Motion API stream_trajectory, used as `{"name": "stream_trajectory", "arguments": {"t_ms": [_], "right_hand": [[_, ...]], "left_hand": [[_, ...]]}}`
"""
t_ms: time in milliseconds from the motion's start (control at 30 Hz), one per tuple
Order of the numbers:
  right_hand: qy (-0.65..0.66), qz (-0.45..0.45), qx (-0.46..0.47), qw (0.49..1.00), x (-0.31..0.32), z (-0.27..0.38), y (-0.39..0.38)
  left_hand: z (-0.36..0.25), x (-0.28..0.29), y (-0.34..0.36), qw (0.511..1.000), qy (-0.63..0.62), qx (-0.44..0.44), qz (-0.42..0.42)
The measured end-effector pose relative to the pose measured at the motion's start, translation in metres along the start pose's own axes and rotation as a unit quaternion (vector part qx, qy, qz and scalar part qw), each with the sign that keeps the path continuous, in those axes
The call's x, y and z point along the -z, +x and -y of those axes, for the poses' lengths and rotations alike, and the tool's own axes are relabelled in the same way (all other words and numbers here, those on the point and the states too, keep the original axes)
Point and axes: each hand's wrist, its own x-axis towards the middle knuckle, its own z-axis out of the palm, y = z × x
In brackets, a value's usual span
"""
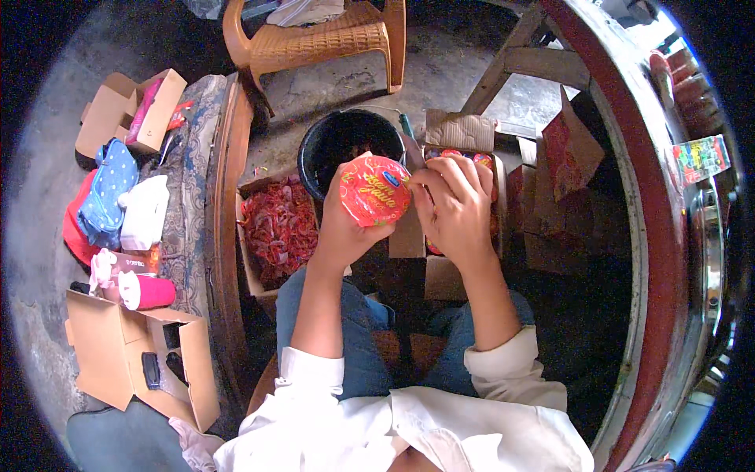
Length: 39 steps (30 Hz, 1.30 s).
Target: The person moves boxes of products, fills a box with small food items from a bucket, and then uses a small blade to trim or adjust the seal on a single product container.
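Here my left grip (pixel 344 226) clasps a still-covered, round, shiny red-topped cup (pixel 375 191), my right grip (pixel 459 206) pinching its rim, tangled red plastic scraps (pixel 279 226) already heaped leftward.

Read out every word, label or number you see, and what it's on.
I won't copy printed wording, but here's where it stands.
Round red lid in the left hand: large yellow lettering.
Small brown box at left: tiny print, unclear.
Green-and-red packet at right: too small to read.
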Motion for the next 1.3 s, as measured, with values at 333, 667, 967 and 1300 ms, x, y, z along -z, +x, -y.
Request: {"name": "stream_trajectory", "arguments": {"t_ms": [333, 667, 967, 1300], "right_hand": [[0.12, -0.036, -0.03, 0.992, 0.001, -0.007, 0.003], [0.05, -0.052, 0.048, 0.996, 0.006, 0.001, 0.001], [0.014, 0.03, 0.055, 0.998, 0.009, 0.001, -0.003], [0.004, 0.043, 0.027, 0.999, 0.002, -0.001, -0.005]], "left_hand": [[-0.003, 0.001, -0.005, 0.996, -0.078, 0.04, -0.005], [0.005, 0.004, -0.005, 0.999, -0.028, 0.025, -0.007], [-0.004, 0.011, -0.001, 0.999, -0.011, 0.023, 0.048], [-0.005, 0.01, -0.001, 0.996, -0.028, 0.052, 0.069]]}}
